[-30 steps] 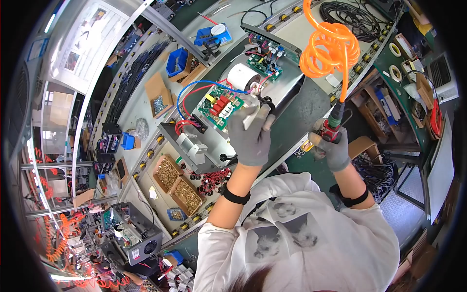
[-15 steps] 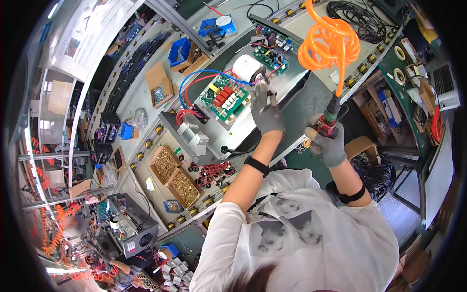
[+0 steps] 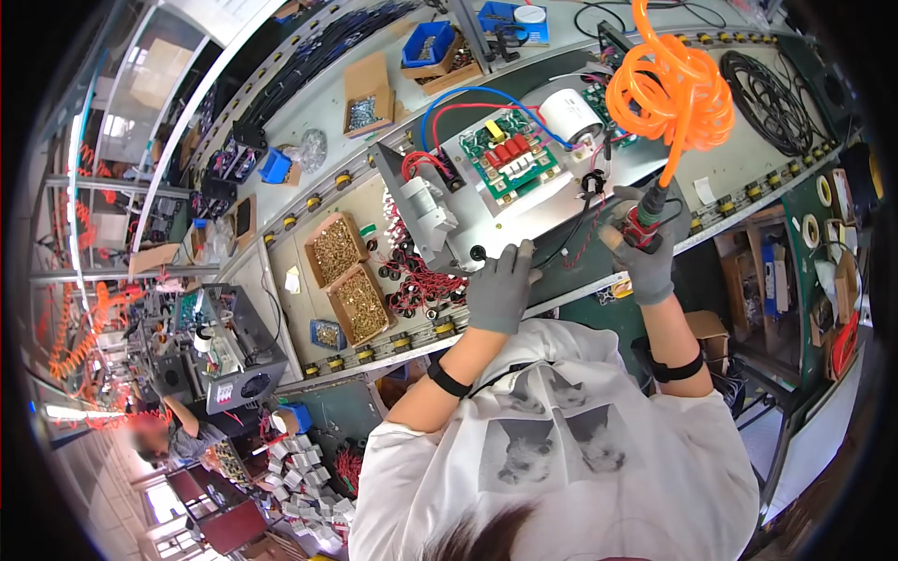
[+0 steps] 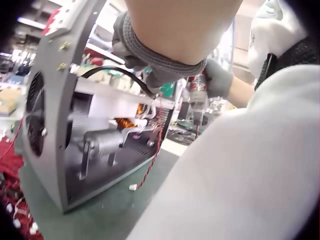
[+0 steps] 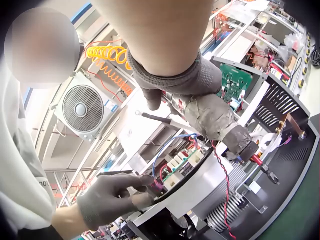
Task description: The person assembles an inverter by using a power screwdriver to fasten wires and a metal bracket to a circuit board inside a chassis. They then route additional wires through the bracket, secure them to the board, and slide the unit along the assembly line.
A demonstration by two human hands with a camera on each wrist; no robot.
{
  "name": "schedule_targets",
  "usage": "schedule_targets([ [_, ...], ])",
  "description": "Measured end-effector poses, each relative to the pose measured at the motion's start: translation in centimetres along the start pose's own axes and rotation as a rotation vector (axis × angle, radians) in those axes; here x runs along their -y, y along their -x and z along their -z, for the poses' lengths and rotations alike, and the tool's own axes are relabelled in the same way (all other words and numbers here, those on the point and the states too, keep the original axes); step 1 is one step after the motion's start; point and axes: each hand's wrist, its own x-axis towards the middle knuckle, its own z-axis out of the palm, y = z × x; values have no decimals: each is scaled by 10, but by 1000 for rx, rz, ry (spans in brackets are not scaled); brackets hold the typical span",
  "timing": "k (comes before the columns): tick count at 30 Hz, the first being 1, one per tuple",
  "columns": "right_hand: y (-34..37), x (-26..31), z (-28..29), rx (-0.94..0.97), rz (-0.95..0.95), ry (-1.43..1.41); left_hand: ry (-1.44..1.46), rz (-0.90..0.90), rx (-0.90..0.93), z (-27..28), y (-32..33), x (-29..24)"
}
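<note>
My gloved left hand is at the near edge of an open metal chassis, beside a black grommet. Its thumb and fingers pinch a black cable there. In my gloved right hand I grip a red powered screwdriver, its bit pointing down beside the chassis. A green circuit board and a white cylindrical capacitor sit inside the chassis. A twisted red-black wire with a white plug hangs over its side.
A coiled orange air hose runs down to the screwdriver. Boxes of brass hardware and a pile of red wire bundles lie left of the chassis. Conveyor rollers line the near bench edge. Black cable coils lie at the back right.
My left hand has left the terminals by the capacitor and come to the chassis's near left edge. The right hand with the screwdriver is now closer to the chassis. The head view has turned.
</note>
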Motion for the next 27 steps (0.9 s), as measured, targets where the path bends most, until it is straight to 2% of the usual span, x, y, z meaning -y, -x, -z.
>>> schedule_targets([
  [1,-3,1,-5,-3,40,-34,1,13,-8,-1,1,2],
  [3,-10,-6,-4,53,-19,10,-90,-59,156,-5,5,7],
  [5,-18,-6,-10,182,60,23,-78,-41,144,-5,11,22],
  [7,-26,-11,-12,249,48,46,-72,-37,138,-3,12,28],
  [9,-28,-7,-24,348,150,76,43,94,-35,14,4,24],
  [11,-29,-9,-31,296,119,16,45,149,-25,8,-6,19],
  [13,-32,-19,-29,253,155,88,-88,417,242,-11,-10,18],
  [14,-31,-21,-29,180,59,36,-173,426,234,-10,-17,15],
  [15,-31,-18,-28,186,56,38,-170,432,234,-7,-22,15],
  [17,-34,-10,-25,84,-34,-164,-126,529,455,6,-30,13],
  [18,-40,-16,-21,80,78,-190,-122,534,452,6,-26,10],
  [20,-41,-4,-22,47,126,-203,-247,322,171,8,-19,3],
  [21,-41,1,-22,4,167,-220,-244,319,166,6,-18,5],
  [23,-44,-10,-9,-6,240,-135,-262,111,28,-4,-11,12],
  [24,-43,-11,-4,-1,214,-138,-176,296,193,-11,-15,15],
  [25,-42,-12,1,5,186,-141,-169,294,194,-17,-17,15],
  [26,-41,-12,7,6,187,-136,-210,417,303,-13,-24,11],
  [27,-38,-12,13,89,162,-177,-253,540,413,-5,-33,8],
])
